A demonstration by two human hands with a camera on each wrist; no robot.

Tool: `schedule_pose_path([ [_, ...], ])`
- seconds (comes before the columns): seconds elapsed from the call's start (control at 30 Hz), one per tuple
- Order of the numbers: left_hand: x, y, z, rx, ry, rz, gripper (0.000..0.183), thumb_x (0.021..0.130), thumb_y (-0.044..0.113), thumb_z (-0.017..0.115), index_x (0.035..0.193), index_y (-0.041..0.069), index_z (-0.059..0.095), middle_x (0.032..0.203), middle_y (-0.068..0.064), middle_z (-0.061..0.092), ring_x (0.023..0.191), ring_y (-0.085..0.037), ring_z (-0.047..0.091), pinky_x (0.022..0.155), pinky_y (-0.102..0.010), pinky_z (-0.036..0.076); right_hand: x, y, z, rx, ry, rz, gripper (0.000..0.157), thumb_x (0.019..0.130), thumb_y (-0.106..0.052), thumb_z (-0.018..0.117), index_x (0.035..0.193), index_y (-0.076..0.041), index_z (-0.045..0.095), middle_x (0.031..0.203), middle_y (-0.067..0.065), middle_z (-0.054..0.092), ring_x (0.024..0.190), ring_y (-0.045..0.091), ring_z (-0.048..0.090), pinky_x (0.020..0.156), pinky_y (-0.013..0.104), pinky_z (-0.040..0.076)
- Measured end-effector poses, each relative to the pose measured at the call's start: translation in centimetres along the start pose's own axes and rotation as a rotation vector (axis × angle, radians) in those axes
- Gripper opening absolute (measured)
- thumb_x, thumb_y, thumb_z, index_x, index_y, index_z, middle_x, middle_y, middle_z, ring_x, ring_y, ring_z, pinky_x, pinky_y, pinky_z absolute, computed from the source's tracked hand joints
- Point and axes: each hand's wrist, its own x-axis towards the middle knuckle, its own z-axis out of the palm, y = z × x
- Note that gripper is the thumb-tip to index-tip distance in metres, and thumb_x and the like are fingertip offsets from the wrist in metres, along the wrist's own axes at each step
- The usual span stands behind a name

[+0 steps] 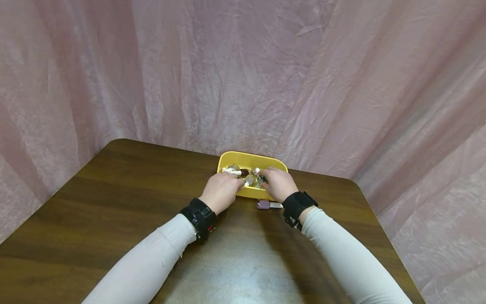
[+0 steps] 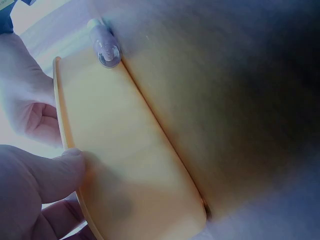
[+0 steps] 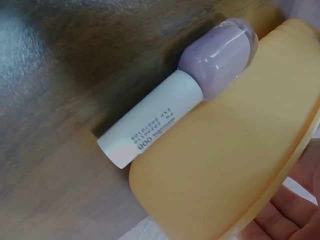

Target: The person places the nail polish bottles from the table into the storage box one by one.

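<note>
A yellow plastic bin (image 1: 252,192) with several small nail polish bottles stands at the table's far edge. My left hand (image 1: 222,191) grips its near rim at the left, the thumb (image 2: 67,170) on the outer wall and the other fingers inside. At the right end, my right hand (image 1: 279,182) reaches over the rim with curled fingers, thumb and forefinger around a dark nail polish bottle (image 1: 262,178). A lilac nail polish bottle (image 3: 217,55) with a printed white cap lies on the table against the bin's front wall.
The brown wooden table (image 1: 125,190) has rounded far corners. A pink curtain (image 1: 243,76) hangs right behind the bin. Inside the bin, a dark red bottle (image 1: 244,172) with a white cap lies near my left hand.
</note>
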Motion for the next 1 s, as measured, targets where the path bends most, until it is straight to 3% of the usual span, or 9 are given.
schedule_pose_path([
  [0.27,-0.1,0.1,0.0,-0.01,-0.005,-0.01,0.01,0.105,0.018,0.078,0.11,0.015,0.085,0.102,-0.005,0.081,0.093,-0.031,0.076,0.083,-0.047,0.062,0.4,-0.2,-0.1,0.0,-0.065,0.028,0.031,0.098,-0.013,0.085,0.128,-0.009,0.08,0.114,0.012,0.078,0.108,0.03,0.074,0.092,0.05,0.06],
  [0.7,-0.1,0.1,-0.1,-0.009,-0.017,-0.013,0.011,0.105,0.02,0.078,0.112,0.015,0.085,0.103,-0.004,0.081,0.094,-0.03,0.076,0.083,-0.047,0.062,0.8,0.0,0.1,0.004,-0.121,0.056,0.03,0.099,-0.018,0.085,0.128,-0.009,0.081,0.122,0.01,0.08,0.112,0.031,0.076,0.095,0.051,0.06],
  [1.0,-0.2,0.2,-0.2,0.004,0.028,0.016,0.008,0.101,0.019,0.081,0.107,0.015,0.085,0.1,-0.004,0.081,0.091,-0.031,0.076,0.079,-0.048,0.061,1.1,0.3,0.3,-0.014,-0.153,0.048,0.032,0.1,-0.02,0.084,0.13,-0.009,0.08,0.12,0.01,0.081,0.107,0.03,0.077,0.093,0.048,0.061],
])
